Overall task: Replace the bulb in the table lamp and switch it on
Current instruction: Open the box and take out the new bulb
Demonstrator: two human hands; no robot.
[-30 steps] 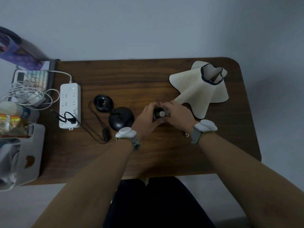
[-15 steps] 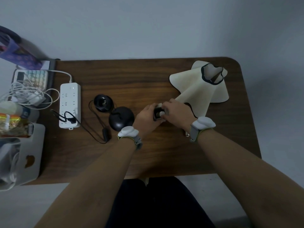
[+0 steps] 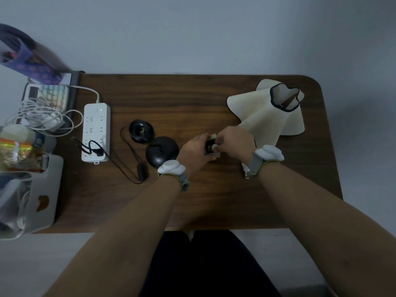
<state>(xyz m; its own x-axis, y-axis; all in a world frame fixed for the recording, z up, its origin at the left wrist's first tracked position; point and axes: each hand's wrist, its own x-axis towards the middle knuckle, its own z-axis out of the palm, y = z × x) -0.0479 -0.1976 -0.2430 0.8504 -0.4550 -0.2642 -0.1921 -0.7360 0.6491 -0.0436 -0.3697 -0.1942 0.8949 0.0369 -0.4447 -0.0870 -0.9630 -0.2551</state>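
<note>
2 bare forearms reach over a dark wooden table [image 3: 192, 99], meeting at its middle. No brand, label or writing can be read anywhere; the white power strip [image 3: 96, 131] at the table's left shows only blurred socket marks, with a black plug [image 3: 97, 152] in its near end. A cream lampshade [image 3: 267, 112] with a dark-trimmed opening lies on its side at the far right, just beyond the right wrist. The round black lamp base [image 3: 161, 151] sits just left of the left hand, and a black ring-shaped part [image 3: 141, 130] lies behind it, apart. A black cord with an inline switch [image 3: 141, 170] runs from the plug toward the base. The left hand [image 3: 194, 151] curls around a black lamp socket [image 3: 209, 146], gripping it. The right hand [image 3: 234, 142] pinches something pale at the socket's mouth; whether this is the bulb cannot be told. 1 small bulb [image 3: 246, 171] lies on the table, half hidden under the right wristband.
</note>
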